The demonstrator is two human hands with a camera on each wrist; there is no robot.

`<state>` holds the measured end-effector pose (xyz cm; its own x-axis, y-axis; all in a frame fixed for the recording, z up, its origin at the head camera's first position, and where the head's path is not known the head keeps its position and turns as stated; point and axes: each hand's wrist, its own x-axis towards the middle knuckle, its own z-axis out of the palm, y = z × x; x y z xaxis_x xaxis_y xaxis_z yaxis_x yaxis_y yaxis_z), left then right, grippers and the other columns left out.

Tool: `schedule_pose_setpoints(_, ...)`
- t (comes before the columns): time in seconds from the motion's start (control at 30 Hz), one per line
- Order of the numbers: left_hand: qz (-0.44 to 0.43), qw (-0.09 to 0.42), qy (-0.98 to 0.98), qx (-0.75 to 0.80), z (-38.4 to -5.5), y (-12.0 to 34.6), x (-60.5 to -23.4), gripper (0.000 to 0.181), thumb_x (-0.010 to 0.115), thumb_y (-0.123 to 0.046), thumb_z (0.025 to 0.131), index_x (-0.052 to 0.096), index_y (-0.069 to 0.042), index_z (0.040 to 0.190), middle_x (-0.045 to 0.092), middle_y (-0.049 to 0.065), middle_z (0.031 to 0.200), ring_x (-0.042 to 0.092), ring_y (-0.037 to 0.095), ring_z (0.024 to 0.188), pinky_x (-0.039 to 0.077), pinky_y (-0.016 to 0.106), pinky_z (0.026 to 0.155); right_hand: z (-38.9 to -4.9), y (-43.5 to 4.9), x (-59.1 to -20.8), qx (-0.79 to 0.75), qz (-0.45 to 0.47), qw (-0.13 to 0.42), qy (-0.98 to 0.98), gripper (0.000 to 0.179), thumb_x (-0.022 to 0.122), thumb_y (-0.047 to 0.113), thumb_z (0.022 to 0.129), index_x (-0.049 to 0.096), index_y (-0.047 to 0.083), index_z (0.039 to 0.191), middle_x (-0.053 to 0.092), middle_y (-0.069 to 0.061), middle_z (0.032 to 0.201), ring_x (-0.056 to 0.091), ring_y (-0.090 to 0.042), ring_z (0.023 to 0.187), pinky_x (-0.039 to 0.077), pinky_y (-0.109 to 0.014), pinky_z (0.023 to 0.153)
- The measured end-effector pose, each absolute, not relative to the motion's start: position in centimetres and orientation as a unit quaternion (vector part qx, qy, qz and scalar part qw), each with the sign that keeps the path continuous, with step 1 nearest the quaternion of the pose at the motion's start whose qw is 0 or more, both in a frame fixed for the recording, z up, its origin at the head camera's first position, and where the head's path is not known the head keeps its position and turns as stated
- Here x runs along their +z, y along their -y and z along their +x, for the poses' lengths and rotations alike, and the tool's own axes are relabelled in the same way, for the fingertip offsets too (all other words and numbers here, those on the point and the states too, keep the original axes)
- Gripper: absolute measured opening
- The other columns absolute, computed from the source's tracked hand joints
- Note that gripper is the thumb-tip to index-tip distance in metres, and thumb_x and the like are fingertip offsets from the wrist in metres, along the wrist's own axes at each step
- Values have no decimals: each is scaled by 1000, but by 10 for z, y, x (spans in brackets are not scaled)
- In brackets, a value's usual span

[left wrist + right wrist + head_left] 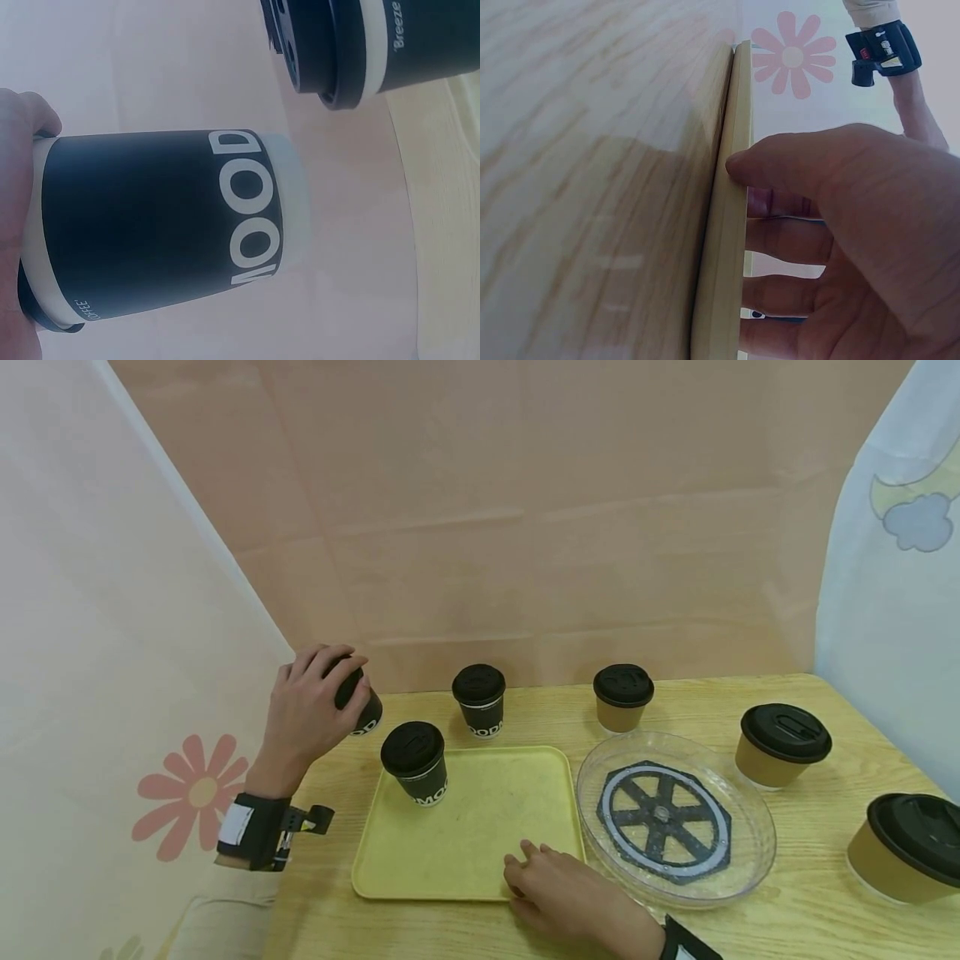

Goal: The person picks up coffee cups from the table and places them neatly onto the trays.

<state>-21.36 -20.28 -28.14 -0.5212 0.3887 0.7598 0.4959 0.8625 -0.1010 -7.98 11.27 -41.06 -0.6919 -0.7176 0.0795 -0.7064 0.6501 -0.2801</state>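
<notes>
My left hand (317, 706) grips a black paper coffee cup (157, 217) from above, round its black lid, at the back left. The cup has white lettering and leans a little; in the left wrist view the backdrop shows between its base and the table. Another black lidded cup (415, 762) stands on the yellow tray (480, 860), at its back left. At the tray's front edge, my right hand (558, 889) pinches the rim, thumb on the outer side and fingers reaching inside.
A third black cup (480, 700) stands behind the tray. Right of the tray lies a round clear dish (761, 835) with a dark wheel-like pattern. Brown cups with black lids stand around it: one behind (621, 714), others at right (772, 764) and front right (892, 860).
</notes>
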Motion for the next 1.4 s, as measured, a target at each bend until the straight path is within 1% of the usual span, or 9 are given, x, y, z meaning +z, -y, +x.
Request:
schedule_pose_setpoints(0.17,-263,423,865,-64,-212,198,-279,30,58,-27,92,71,-9,112,64,15,120,53,37,114,46,57,84,-80,-113,-411,-152,-399,13,-904,23,61,19,94,51,21,74,45,10,77,47,-5,74,37,-17,60)
schedule_pose_setpoints(0.23,-265,425,863,-64,-211,197,-278,29,58,-27,92,71,-9,111,64,15,119,53,37,113,46,57,84,-80,-113,-411,-154,-401,12,-903,23,61,19,94,50,21,73,47,10,78,46,-4,73,36,-17,60)
schedule_pose_setpoints(0.33,-268,428,861,-67,-210,194,-277,30,57,-28,92,72,-10,110,65,15,119,53,37,113,46,56,84,-79,-114,-411,-148,-408,-1,-901,25,62,19,94,49,22,72,53,9,84,54,-7,81,42,-19,65)
schedule_pose_setpoints(0.5,-275,434,855,-72,-208,189,-276,31,54,-30,92,72,-10,109,66,13,117,54,35,113,47,57,83,-80,-114,-412,-145,-412,-12,-900,26,62,19,93,49,22,72,51,9,81,46,-4,74,38,-17,63)
schedule_pose_setpoints(0.6,-282,438,851,-75,-207,186,-275,31,55,-29,92,72,-10,108,66,13,116,54,35,113,47,57,84,-80,-114,-411,-150,-404,5,-902,25,61,19,94,49,21,73,43,10,75,38,-3,69,33,-16,58)
schedule_pose_setpoints(0.73,-286,439,848,-77,-204,183,-274,30,56,-28,91,72,-10,108,67,13,116,55,35,112,46,57,84,-80,-113,-410,-145,-391,25,-909,18,60,19,95,55,20,77,58,4,87,55,-9,80,47,-22,64)
schedule_pose_setpoints(0.87,-290,438,848,-77,-201,180,-272,29,56,-27,91,72,-10,107,67,13,116,55,35,112,46,57,83,-80,-112,-410,-134,-386,29,-912,13,59,19,95,60,19,82,67,-5,109,64,-21,101,55,-34,81)
schedule_pose_setpoints(1.23,-308,437,841,-85,-195,171,-270,28,58,-27,90,72,-10,107,67,13,117,55,35,112,46,57,87,-78,-112,-408,-128,-380,27,-916,8,57,22,96,63,18,90,67,-1,101,65,-20,105,55,-38,90)
schedule_pose_setpoints(1.4,-315,444,835,-84,-191,166,-268,29,56,-28,91,72,-10,107,67,13,116,56,35,111,47,57,84,-78,-112,-407,-136,-376,49,-915,9,58,22,97,65,18,95,68,-5,110,65,-24,109,55,-39,91)
